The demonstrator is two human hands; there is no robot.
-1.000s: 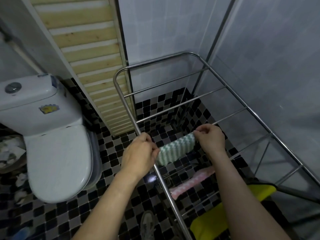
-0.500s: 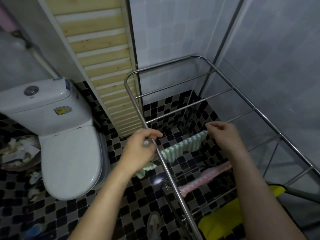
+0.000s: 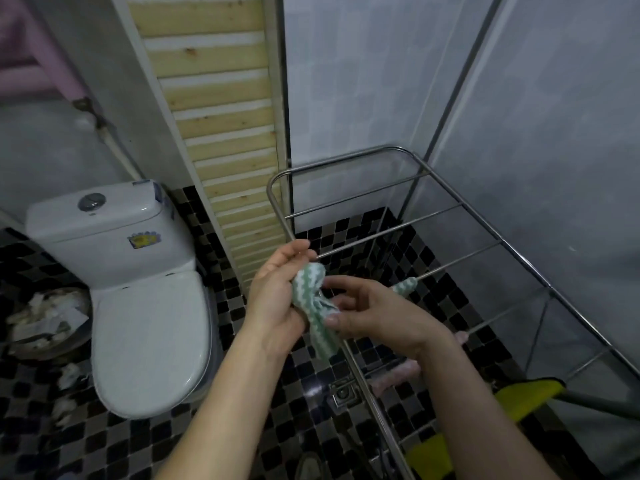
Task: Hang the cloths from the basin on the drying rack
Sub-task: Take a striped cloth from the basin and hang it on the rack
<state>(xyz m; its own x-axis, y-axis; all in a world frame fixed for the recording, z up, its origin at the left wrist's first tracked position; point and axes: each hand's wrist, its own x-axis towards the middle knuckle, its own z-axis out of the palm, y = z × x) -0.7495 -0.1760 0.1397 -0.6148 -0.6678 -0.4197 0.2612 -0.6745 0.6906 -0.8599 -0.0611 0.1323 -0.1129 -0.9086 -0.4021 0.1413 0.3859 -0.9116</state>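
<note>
Black-and-grey mosaic tiles covered the bathroom floor (image 3: 145,441), with pale walls behind. A white toilet (image 3: 138,306) stood at the left, a waste bin (image 3: 45,323) full of paper beside it, and a slatted wooden panel (image 3: 221,133) leaned against the wall. A steel drying rack (image 3: 460,206) filled the right side.

Both hands met at the rack's left side rail. The left hand (image 3: 277,296) gripped the bunched green-and-white striped cloth (image 3: 310,289), fingers curled round its upper part. The right hand (image 3: 377,313) pinched the same cloth lower down, thumb pressed on the fabric. One end of the cloth hung down outside the left rail; the other end showed past the right hand, by a cross rod.

A pink cloth (image 3: 398,372) lay on the rack under the right forearm. A yellow object (image 3: 526,396) sat at the rack's near right corner; what it was could not be told.
</note>
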